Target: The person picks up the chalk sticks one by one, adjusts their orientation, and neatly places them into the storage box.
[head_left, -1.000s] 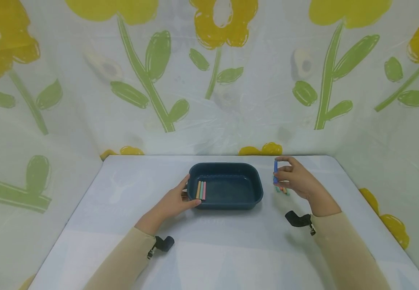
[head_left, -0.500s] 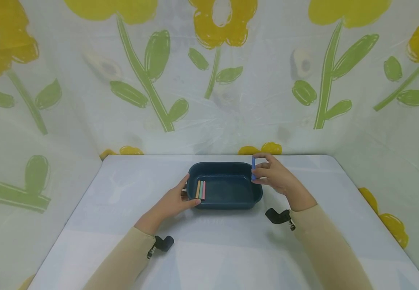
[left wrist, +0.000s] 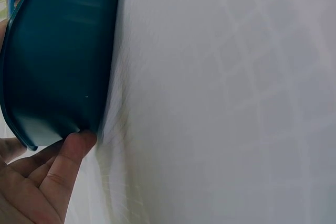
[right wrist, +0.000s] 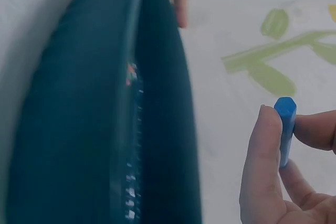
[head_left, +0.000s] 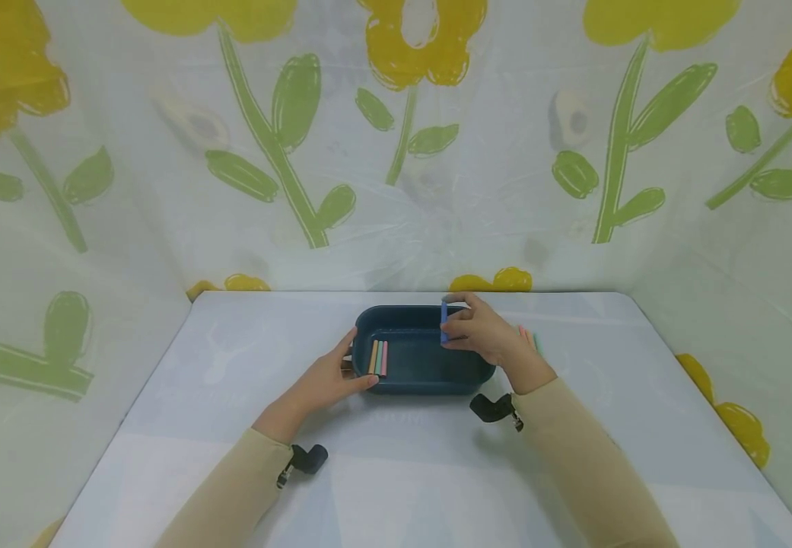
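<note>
In the head view, a dark teal dish (head_left: 423,387) stands on the table with an orange (head_left: 373,358), a green (head_left: 379,358) and a pink chalk stick (head_left: 385,359) lying side by side at its left end. My left hand (head_left: 327,380) grips that end, thumb at the front rim. Over the dish's right half, my right hand (head_left: 483,333) pinches a blue chalk stick (head_left: 444,323) upright. The right wrist view shows the six-sided end of the blue chalk stick (right wrist: 286,124) between thumb and fingers, apart from the dish wall.
A few more chalk sticks (head_left: 525,335) lie on the table right of the dish, partly hidden behind my right wrist. The white table (head_left: 396,472) meets a flower-patterned curtain (head_left: 396,228) at its back edge.
My right hand has carried the blue chalk stick leftward from beside the loose sticks to above the dish. The left hand and the dish have stayed in place.
</note>
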Motion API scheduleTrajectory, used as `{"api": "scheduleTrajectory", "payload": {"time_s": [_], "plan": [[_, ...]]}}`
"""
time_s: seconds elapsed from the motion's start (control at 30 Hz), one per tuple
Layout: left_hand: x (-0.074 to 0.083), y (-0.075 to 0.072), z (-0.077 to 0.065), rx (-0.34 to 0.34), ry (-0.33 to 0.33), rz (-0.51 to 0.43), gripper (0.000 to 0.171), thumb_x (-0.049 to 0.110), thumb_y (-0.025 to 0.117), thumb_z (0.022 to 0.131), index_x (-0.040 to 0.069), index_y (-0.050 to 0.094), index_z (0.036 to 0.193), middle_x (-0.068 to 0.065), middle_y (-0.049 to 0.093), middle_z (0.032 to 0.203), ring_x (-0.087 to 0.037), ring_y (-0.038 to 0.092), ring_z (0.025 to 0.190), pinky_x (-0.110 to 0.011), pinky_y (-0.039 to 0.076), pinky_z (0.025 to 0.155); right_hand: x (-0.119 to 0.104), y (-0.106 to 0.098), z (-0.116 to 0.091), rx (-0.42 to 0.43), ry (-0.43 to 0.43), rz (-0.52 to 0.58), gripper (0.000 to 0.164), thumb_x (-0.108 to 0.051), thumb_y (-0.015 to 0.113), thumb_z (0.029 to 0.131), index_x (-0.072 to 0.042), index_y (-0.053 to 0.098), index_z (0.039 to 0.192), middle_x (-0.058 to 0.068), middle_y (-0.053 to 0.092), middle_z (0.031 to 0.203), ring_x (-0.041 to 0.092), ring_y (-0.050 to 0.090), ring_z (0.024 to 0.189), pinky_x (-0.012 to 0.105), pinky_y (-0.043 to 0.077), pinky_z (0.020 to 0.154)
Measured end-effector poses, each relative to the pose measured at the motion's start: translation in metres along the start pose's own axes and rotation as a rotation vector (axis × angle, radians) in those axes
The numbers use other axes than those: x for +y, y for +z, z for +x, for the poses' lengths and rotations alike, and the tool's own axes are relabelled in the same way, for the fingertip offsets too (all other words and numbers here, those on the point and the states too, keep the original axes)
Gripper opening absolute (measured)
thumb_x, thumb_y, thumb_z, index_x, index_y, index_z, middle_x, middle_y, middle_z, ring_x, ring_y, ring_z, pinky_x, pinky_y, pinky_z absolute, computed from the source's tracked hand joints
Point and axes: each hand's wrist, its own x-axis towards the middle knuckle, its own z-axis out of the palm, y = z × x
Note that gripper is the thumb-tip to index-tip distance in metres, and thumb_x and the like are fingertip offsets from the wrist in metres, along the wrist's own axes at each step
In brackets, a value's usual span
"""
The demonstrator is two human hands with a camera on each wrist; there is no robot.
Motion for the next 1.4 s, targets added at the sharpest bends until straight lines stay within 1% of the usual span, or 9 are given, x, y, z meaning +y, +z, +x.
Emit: {"api": "scheduleTrajectory", "payload": {"time_s": [0.07,0.33,0.53,0.73,0.87,1.0,1.13,1.27,1.4], "plan": [[0.000,0.000,0.000,0.001,0.003,-0.002,0.109,0.057,0.076,0.083,0.022,0.011,0.163,-0.017,0.050,0.148,-0.029,0.059,0.126,-0.050,0.044,0.106,0.004,0.006,0.005,0.009,0.017,0.003,0.061,0.005,0.060,0.095,-0.005,0.031,0.148,0.015,0.054,0.106,0.025,0.062,0.089,0.041,0.057,0.087],[0.002,-0.002,-0.003,0.000,0.010,-0.006,0.109,0.055,0.077,0.083,0.021,0.012,0.163,-0.018,0.051,0.146,-0.029,0.060,0.124,-0.050,0.044,0.105,0.023,0.025,0.023,0.018,0.057,-0.045,0.060,0.006,0.061,0.093,-0.005,0.037,0.147,0.019,0.057,0.110,0.026,0.066,0.089,0.039,0.059,0.082],[0.004,-0.003,-0.004,-0.006,0.011,-0.012,0.108,0.055,0.076,0.083,0.021,0.011,0.163,-0.019,0.052,0.145,-0.029,0.060,0.124,-0.050,0.044,0.106,0.034,0.036,0.032,0.033,0.068,-0.074,0.056,0.009,0.060,0.093,-0.003,0.041,0.145,0.021,0.060,0.110,0.027,0.067,0.090,0.039,0.059,0.081],[0.001,-0.002,-0.003,-0.010,0.008,-0.015,0.108,0.058,0.075,0.083,0.021,0.012,0.163,-0.018,0.050,0.148,-0.030,0.058,0.126,-0.051,0.044,0.106,0.044,0.044,0.040,0.040,0.080,-0.082,0.055,0.009,0.061,0.092,-0.003,0.044,0.143,0.022,0.062,0.109,0.026,0.067,0.085,0.039,0.059,0.079],[0.000,-0.001,-0.003,-0.010,0.012,-0.016,0.108,0.058,0.075,0.083,0.022,0.011,0.163,-0.017,0.049,0.148,-0.029,0.058,0.126,-0.051,0.044,0.106,0.048,0.051,0.042,0.039,0.093,-0.117,0.056,0.008,0.064,0.090,-0.002,0.046,0.143,0.022,0.063,0.109,0.024,0.067,0.083,0.038,0.059,0.079],[0.000,-0.001,-0.004,-0.009,0.020,-0.030,0.108,0.056,0.076,0.083,0.022,0.011,0.163,-0.017,0.049,0.149,-0.029,0.058,0.126,-0.050,0.043,0.107,0.050,0.056,0.045,0.041,0.117,-0.179,0.057,0.003,0.068,0.090,-0.004,0.048,0.143,0.020,0.065,0.110,0.023,0.068,0.084,0.036,0.059,0.078],[-0.002,0.000,-0.004,-0.007,0.021,-0.034,0.109,0.057,0.076,0.082,0.023,0.011,0.163,-0.017,0.049,0.149,-0.029,0.058,0.127,-0.050,0.043,0.107,0.053,0.059,0.049,0.043,0.147,-0.255,0.058,-0.001,0.071,0.089,-0.005,0.050,0.143,0.017,0.068,0.105,0.022,0.070,0.082,0.035,0.059,0.075],[-0.002,0.000,-0.004,-0.006,0.014,-0.031,0.110,0.059,0.076,0.082,0.024,0.011,0.163,-0.017,0.049,0.149,-0.029,0.058,0.127,-0.050,0.043,0.107,0.055,0.061,0.051,0.037,0.162,-0.286,0.059,-0.001,0.072,0.088,-0.004,0.050,0.142,0.015,0.069,0.101,0.022,0.071,0.081,0.035,0.059,0.074],[-0.001,0.000,-0.004,-0.004,0.014,-0.022,0.108,0.058,0.075,0.083,0.022,0.011,0.163,-0.019,0.049,0.148,-0.030,0.058,0.127,-0.051,0.043,0.107,0.056,0.065,0.052,0.031,0.164,-0.283,0.059,0.001,0.072,0.088,-0.002,0.050,0.142,0.016,0.069,0.101,0.023,0.070,0.084,0.034,0.060,0.075]]}}
